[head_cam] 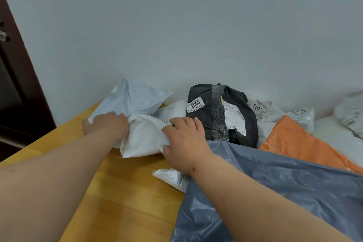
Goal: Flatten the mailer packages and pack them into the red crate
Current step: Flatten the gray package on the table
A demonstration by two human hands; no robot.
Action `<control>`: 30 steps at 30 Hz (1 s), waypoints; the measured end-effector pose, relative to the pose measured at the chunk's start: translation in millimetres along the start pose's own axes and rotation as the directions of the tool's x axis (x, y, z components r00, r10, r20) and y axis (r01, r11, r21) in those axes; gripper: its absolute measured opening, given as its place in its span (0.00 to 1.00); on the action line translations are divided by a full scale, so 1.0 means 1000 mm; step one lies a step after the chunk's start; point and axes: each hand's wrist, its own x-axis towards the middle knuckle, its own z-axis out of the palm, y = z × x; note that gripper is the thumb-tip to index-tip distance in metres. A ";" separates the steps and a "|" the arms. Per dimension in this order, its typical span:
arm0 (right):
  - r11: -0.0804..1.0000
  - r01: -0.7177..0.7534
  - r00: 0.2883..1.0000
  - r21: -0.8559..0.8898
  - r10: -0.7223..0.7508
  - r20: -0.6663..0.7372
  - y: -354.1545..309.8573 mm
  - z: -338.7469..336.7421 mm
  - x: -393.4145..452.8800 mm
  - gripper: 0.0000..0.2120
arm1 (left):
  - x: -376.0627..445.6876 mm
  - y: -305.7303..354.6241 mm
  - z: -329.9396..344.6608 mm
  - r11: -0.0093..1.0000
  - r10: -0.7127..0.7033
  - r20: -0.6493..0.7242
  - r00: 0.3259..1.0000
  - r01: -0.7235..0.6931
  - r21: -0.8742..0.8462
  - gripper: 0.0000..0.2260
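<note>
At the tabletop's [125,192] far left, against the wall, a pale blue mailer [131,98] lies puffed up, and just in front of it sits a crumpled white mailer [145,135] held from both sides. The left hand [107,124] has its fingers curled over the white mailer's left edge, its grip clenched on the plastic; the right hand [184,139] clutches the right edge the same way. Flattening looks like the step in hand; next the air must be pressed out and the creases smoothed. Right of the hands stands a bulging black mailer [222,112] bound with clear tape, its sticker reading "2003". Beyond it a white package [261,108] shows "2003" upside down, then an orange mailer [298,141], with a large grey mailer [275,192] lying under the right forearm. No red crate is in view.
</note>
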 end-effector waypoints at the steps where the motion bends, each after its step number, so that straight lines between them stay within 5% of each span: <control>1: 1.000 0.001 1.000 -0.001 -0.001 0.007 -0.001 0.002 0.000 0.23 | -0.001 0.001 0.002 1.000 -0.007 0.021 1.000 0.007 0.008 0.20; 6: 1.000 -0.008 1.000 -0.008 0.008 0.014 -0.001 0.001 -0.003 0.23 | -0.006 0.004 0.003 1.000 0.014 -0.014 1.000 -0.014 -0.005 0.24; 16: 0.998 -0.061 0.998 -0.002 0.061 -0.033 0.001 -0.028 -0.031 0.24 | -0.040 0.015 -0.054 0.948 0.115 -0.511 0.852 -0.249 -0.201 0.21; 24: 0.958 -0.252 0.957 0.137 0.268 -0.113 0.013 -0.075 -0.078 0.25 | -0.104 0.048 -0.130 0.670 0.078 -0.694 0.716 -0.553 -0.495 0.14; 27: 0.767 -0.455 0.849 0.452 0.527 -0.040 0.026 -0.098 -0.099 0.29 | -0.140 0.058 -0.142 0.439 0.000 -0.588 0.809 -0.528 -0.727 0.12; 30: 0.377 -0.390 0.722 0.840 0.691 0.025 0.037 -0.127 -0.132 0.32 | -0.174 0.068 -0.139 0.285 0.023 -0.437 0.899 -0.425 -0.859 0.11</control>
